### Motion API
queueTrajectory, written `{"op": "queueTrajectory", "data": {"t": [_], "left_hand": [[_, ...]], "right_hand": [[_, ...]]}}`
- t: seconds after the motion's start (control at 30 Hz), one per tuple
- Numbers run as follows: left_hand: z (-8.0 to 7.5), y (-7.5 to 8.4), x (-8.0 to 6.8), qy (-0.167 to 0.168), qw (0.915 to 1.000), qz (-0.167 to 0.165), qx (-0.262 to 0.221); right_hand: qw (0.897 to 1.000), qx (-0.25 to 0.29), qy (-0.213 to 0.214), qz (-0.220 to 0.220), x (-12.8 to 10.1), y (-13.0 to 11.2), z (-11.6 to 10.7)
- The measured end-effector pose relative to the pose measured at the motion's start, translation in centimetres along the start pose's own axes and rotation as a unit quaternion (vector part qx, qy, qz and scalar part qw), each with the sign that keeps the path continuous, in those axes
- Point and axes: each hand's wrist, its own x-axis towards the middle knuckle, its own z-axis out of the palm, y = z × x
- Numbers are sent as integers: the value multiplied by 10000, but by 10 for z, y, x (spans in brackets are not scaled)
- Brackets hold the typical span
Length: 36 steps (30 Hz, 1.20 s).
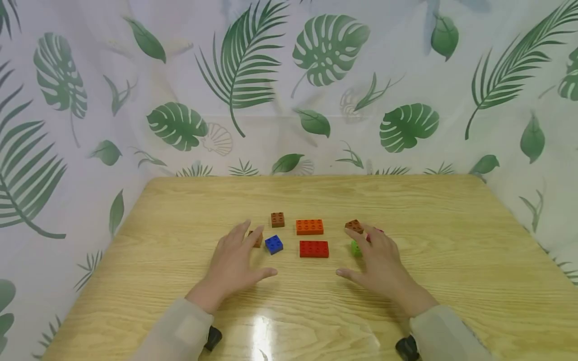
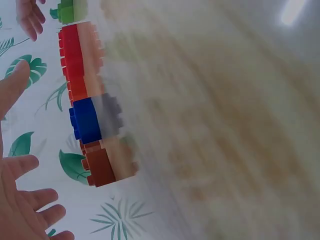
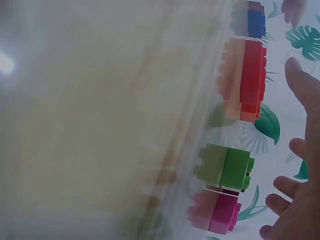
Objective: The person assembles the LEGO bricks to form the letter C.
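Note:
My left hand (image 1: 235, 263) hovers with spread fingers near a brown brick (image 1: 257, 239), which it partly covers in the head view, and a blue brick (image 1: 274, 244). My right hand (image 1: 378, 258), fingers also spread, overlaps a green brick (image 1: 356, 248) and a pink brick (image 1: 375, 233); a second brown brick (image 1: 354, 226) lies by its fingertips. Between the hands lie a long red brick (image 1: 313, 249) and, behind it, a long orange brick (image 1: 309, 227). Another brown brick (image 1: 277, 219) sits at the back left of the group. In both wrist views the fingers hold nothing.
The bricks lie on a wood-grain table (image 1: 180, 210) with a glossy, reflective top. A white cloth (image 1: 271, 140) with green leaf prints hangs along the table's back and sides. Dark bands (image 1: 408, 348) show at both sleeve cuffs.

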Motion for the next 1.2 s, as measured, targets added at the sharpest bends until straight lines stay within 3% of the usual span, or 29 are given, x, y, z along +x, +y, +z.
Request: {"op": "queueTrajectory", "data": {"t": [0.27,0.43,0.67,0.9,1.2], "left_hand": [[5,7,15,-103,9985,409,-340],[10,13,25,-286,9955,477,-764],[21,20,40,-533,9900,414,-1236],[27,25,50,-819,9825,301,-1644],[39,27,62,-1027,9772,329,-1831]], "right_hand": [[9990,299,-172,-271,6,-1,5],[9977,521,-200,-378,12,0,10],[9943,960,-343,-308,21,-3,14],[9935,1013,-445,-251,29,1,21],[9911,1178,-620,-54,38,3,26]]}}
